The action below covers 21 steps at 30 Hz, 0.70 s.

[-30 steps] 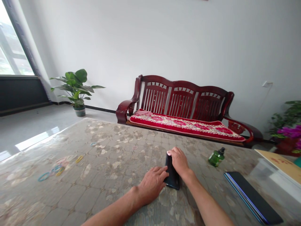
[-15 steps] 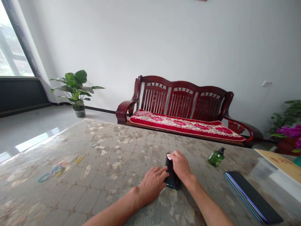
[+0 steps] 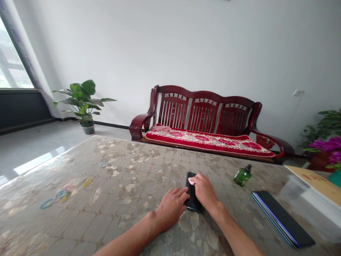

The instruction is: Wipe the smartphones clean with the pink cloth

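Observation:
A black smartphone [image 3: 192,202] lies flat on the patterned tablecloth [image 3: 128,199], its long side pointing away from me. My left hand [image 3: 172,206] holds it by the left edge, fingertips pressed against it and thumb near its close end. In my closed right hand [image 3: 204,192] is a small pale pink pad [image 3: 191,181], pinched and touching the upper part of the phone's surface. Whether the pad is cloth or sponge is too small to tell. The right hand covers part of the phone's right side.
To the right stand a green bottle with a black pump top [image 3: 242,175], a stack of dark flat devices [image 3: 282,217] and a clear plastic box [image 3: 303,199]. Several coloured rubber bands [image 3: 61,195] lie at left. Beyond the table is a wooden bench [image 3: 205,115].
My right hand has slid slightly toward me along the phone with the pink pad. My left hand keeps its place on the phone. The whole view has shifted a little.

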Motion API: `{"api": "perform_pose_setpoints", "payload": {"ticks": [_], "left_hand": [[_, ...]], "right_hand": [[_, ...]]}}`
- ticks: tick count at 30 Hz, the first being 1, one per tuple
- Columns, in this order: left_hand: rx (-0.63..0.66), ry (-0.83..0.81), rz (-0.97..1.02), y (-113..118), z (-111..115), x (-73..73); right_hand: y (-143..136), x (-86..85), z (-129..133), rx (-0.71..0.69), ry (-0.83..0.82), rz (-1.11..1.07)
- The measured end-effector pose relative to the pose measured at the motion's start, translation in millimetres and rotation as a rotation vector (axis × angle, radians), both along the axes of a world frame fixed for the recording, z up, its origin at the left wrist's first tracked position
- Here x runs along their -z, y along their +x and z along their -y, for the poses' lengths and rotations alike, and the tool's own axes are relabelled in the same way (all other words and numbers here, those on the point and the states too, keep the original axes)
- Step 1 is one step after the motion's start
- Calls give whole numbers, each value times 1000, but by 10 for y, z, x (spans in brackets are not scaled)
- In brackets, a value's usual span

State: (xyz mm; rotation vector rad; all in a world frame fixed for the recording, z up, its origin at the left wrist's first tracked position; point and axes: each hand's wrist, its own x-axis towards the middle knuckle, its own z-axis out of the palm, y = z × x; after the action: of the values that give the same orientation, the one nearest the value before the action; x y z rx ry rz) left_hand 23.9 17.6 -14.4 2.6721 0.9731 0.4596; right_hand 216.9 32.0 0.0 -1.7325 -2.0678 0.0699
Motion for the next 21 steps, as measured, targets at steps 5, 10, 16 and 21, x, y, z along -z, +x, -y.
{"api": "perform_pose_setpoints", "payload": {"ticks": [5,10,16,21], "left_hand": [[3,-7,14,3,1,-18],[-3,-14,-10,-4,-3,-35],[-7,-15,-19,-4,-10,-41],[-3,-14,-26,2,2,-72]], "right_hand": [[-33,-12,176,-55,-13,43],[-6,0,80,-5,-4,56],[-45,-28,61,19,-35,77],[25,-41,196,-44,-35,73]]}}
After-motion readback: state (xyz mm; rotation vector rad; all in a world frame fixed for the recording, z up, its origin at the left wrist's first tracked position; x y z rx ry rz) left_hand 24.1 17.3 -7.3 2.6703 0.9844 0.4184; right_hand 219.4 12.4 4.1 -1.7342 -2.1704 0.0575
